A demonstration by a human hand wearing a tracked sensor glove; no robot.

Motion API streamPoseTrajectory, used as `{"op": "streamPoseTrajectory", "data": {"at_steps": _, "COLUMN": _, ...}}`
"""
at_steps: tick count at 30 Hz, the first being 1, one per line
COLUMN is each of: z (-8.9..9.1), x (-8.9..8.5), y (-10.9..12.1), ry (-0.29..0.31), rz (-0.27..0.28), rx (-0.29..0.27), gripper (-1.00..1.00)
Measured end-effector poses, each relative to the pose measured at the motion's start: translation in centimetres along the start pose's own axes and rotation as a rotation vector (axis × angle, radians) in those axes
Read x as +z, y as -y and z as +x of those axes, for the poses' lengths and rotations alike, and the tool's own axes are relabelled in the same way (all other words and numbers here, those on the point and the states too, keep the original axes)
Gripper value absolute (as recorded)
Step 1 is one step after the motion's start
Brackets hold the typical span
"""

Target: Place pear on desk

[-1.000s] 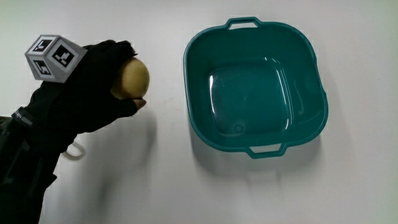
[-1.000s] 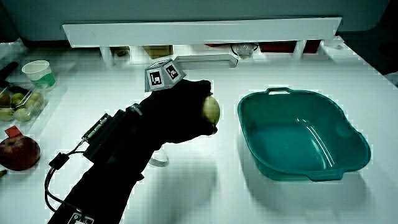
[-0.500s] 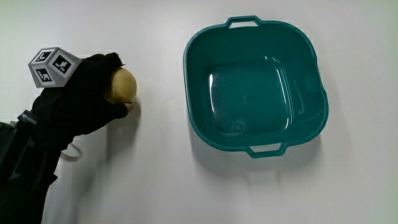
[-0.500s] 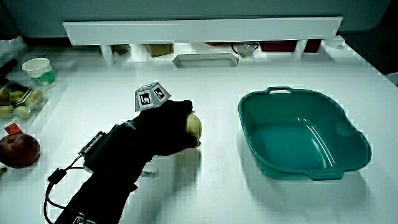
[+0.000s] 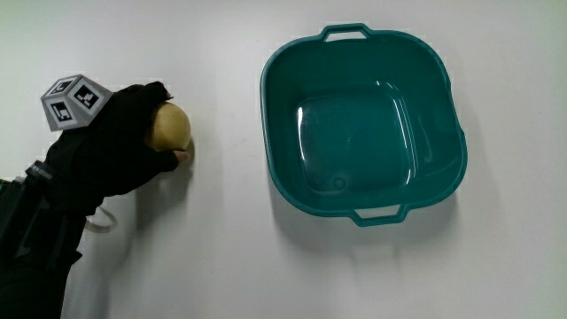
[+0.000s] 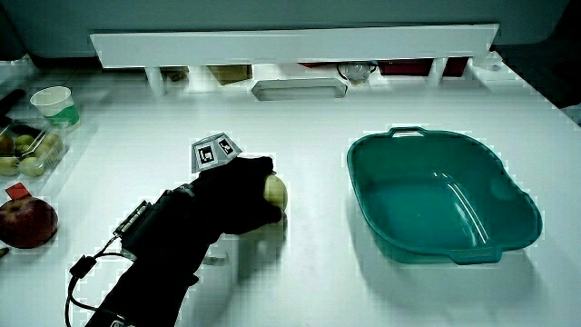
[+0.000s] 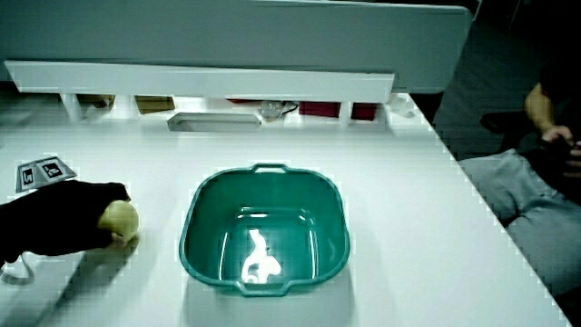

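A yellowish pear sits low at the white desk beside the teal basin. The gloved hand is shut on the pear, fingers curled over it, thumb beneath. The pear seems to touch the desk surface in both side views. A patterned cube rides on the hand's back. The basin holds nothing.
Near the table's edge in a side view lie a red apple, a tray of green fruit and a paper cup. A low white partition with a small tray runs along the table. A white cable loop lies by the forearm.
The hand has moved down and away from the basin with the pear, bringing it onto the desk. The grip is unchanged.
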Motion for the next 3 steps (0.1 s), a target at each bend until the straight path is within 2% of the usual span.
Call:
{"op": "streamPoseTrajectory", "data": {"at_steps": 1, "z": -0.36, "x": -0.21, "y": -0.06, "ry": 0.027, "rz": -0.001, "rx": -0.002, "gripper": 0.00}}
{"op": "streamPoseTrajectory", "data": {"at_steps": 3, "z": -0.81, "x": -0.78, "y": -0.19, "ry": 0.041, "rz": 0.001, "rx": -0.016, "gripper": 0.00}}
